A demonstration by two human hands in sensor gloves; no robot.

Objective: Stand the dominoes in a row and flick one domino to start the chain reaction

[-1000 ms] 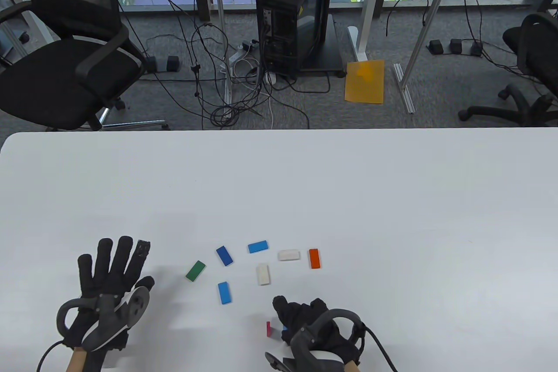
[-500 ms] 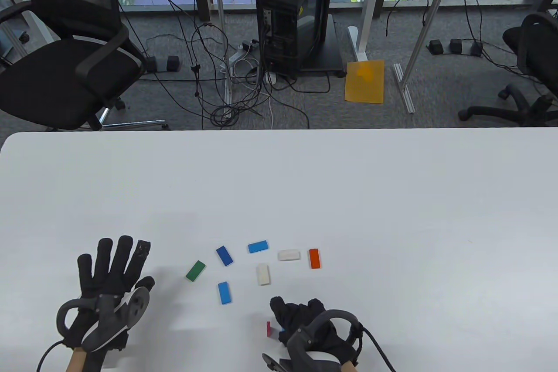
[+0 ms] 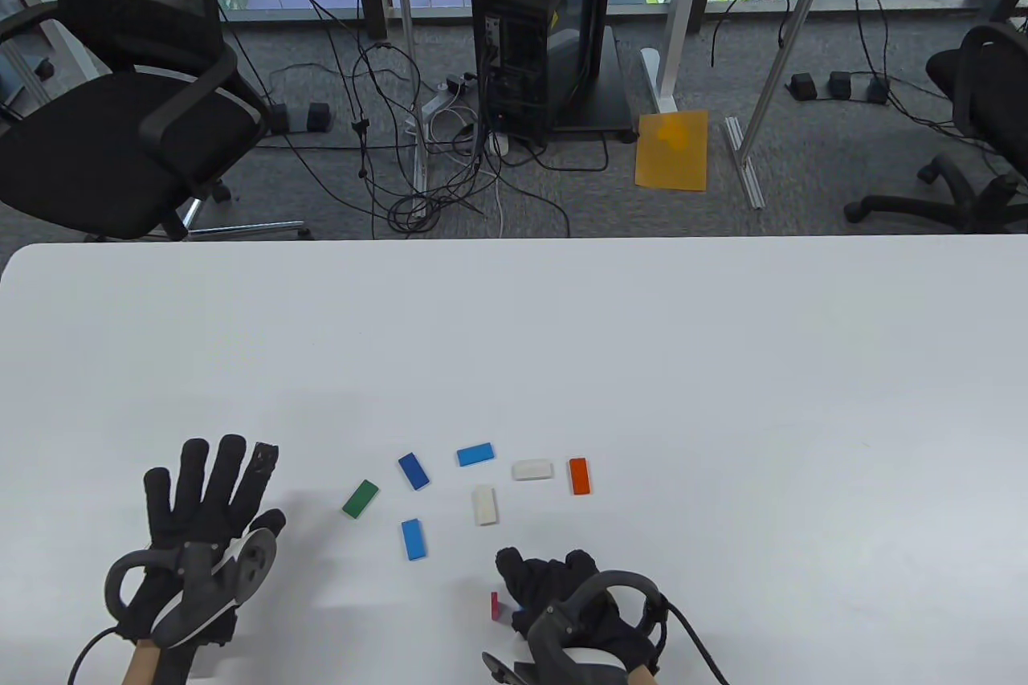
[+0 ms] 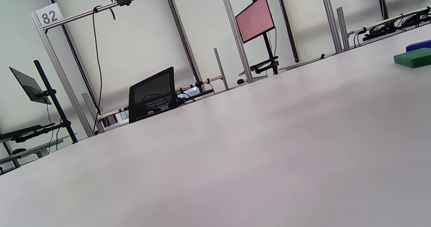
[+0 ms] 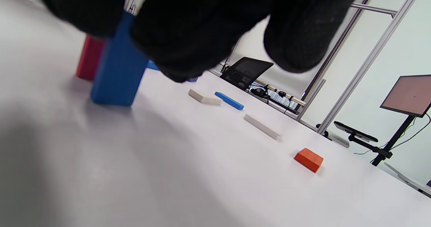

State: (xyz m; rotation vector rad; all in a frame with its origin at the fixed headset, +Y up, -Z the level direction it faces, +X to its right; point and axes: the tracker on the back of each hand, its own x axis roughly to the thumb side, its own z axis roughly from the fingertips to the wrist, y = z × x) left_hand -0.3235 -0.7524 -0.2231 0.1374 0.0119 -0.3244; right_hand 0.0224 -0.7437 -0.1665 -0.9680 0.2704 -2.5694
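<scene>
My right hand (image 3: 536,585) is curled near the table's front edge, and its fingers (image 5: 175,35) pinch the top of a blue domino (image 5: 116,75) that stands upright on the table. A red domino (image 3: 494,605) stands upright just left of it, also seen as the red domino (image 5: 89,59) in the right wrist view. Lying flat beyond them are a green (image 3: 360,498), a dark blue (image 3: 414,470), a light blue (image 3: 475,454), two white (image 3: 532,469) (image 3: 484,505), an orange (image 3: 579,475) and another blue domino (image 3: 413,539). My left hand (image 3: 210,504) lies flat on the table, fingers spread, holding nothing.
The white table (image 3: 723,364) stretches far behind and to the right of the dominoes. In the left wrist view the green domino (image 4: 414,57) and the dark blue one (image 4: 419,45) lie at the right edge. Office chairs, cables and frames stand beyond the table.
My right hand has shifted slightly left and toward the near edge, still over the blue domino. The left hand and the flat dominoes have not moved.
</scene>
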